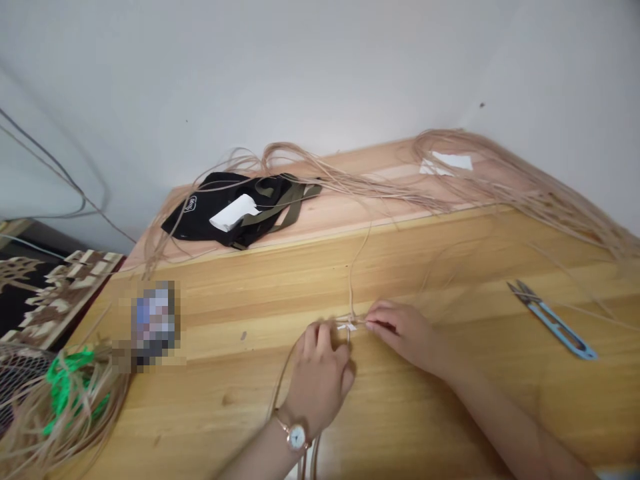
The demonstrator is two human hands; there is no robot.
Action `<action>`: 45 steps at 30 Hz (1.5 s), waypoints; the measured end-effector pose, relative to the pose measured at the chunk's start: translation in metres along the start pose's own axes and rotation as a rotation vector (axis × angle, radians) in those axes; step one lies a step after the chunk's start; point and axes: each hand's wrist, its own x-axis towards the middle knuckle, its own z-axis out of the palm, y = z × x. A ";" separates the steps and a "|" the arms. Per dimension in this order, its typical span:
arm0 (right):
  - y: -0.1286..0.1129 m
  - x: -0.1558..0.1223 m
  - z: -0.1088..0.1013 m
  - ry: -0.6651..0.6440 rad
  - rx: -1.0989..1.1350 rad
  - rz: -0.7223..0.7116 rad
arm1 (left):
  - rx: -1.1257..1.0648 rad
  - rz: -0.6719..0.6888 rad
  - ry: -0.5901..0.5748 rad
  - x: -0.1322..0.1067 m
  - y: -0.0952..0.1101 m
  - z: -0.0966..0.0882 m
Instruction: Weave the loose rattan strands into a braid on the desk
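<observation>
Wearing one wristwatch (297, 437), our left hand (320, 373) is pinching the tan strands (351, 321) at the near middle of the worktop (200, 400). Our right hand (405, 333) is gripping them at the same crossing, fingertips closed. We are judging the tying as barely begun: one small knot is forming, and the long lengths are trailing loose. One pair of snips (553, 320) is lying to the right and one black bag (200, 213) far left. We are counting two strand bundles, one far (500, 177) and one near left (75, 407).
</observation>
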 end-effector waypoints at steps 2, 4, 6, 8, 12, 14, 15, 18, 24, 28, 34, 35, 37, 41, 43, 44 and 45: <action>-0.001 0.002 0.001 0.070 -0.007 0.039 | -0.046 -0.014 0.021 -0.001 0.000 0.001; -0.002 0.004 0.003 0.124 -0.022 0.077 | -0.107 -0.031 0.039 -0.002 -0.001 0.001; -0.003 0.007 0.006 0.136 -0.036 0.096 | -0.166 -0.040 0.059 -0.001 -0.002 -0.001; -0.004 0.009 0.011 0.133 -0.059 0.106 | -0.212 -0.048 0.077 0.003 -0.003 -0.004; -0.003 0.011 0.018 0.154 -0.119 0.107 | -0.208 -0.141 0.149 0.018 -0.010 -0.004; -0.002 0.010 0.020 0.154 -0.132 0.093 | -0.190 -0.167 0.181 0.027 -0.014 -0.002; -0.001 0.010 0.020 0.151 -0.139 0.087 | -0.187 -0.160 0.179 0.032 -0.016 -0.001; -0.001 0.010 0.021 0.129 -0.161 0.067 | -0.218 -0.123 0.128 0.040 -0.020 0.004; -0.002 0.011 0.018 0.118 -0.158 0.054 | -0.337 -0.150 0.086 0.043 -0.018 0.003; -0.005 0.012 0.009 0.062 -0.125 0.084 | -0.493 -0.143 0.058 0.045 -0.019 0.000; -0.007 0.014 -0.001 -0.039 -0.091 0.082 | -0.707 -0.150 0.005 0.047 -0.027 0.007; -0.006 0.014 -0.001 -0.041 -0.089 0.083 | -0.722 -0.147 0.000 0.047 -0.028 0.008; -0.004 0.014 0.000 -0.038 -0.082 0.086 | -0.741 -0.140 -0.002 0.047 -0.029 0.008; 0.001 0.014 0.002 -0.023 -0.049 0.095 | -0.768 -0.131 -0.008 0.047 -0.029 0.006; 0.001 0.014 0.002 -0.016 -0.036 0.096 | -0.776 -0.125 -0.006 0.047 -0.029 0.006; 0.001 0.014 0.002 -0.014 -0.029 0.094 | -0.776 -0.121 -0.004 0.047 -0.029 0.006; 0.001 0.014 0.001 -0.013 -0.020 0.091 | -0.775 -0.117 -0.001 0.047 -0.029 0.006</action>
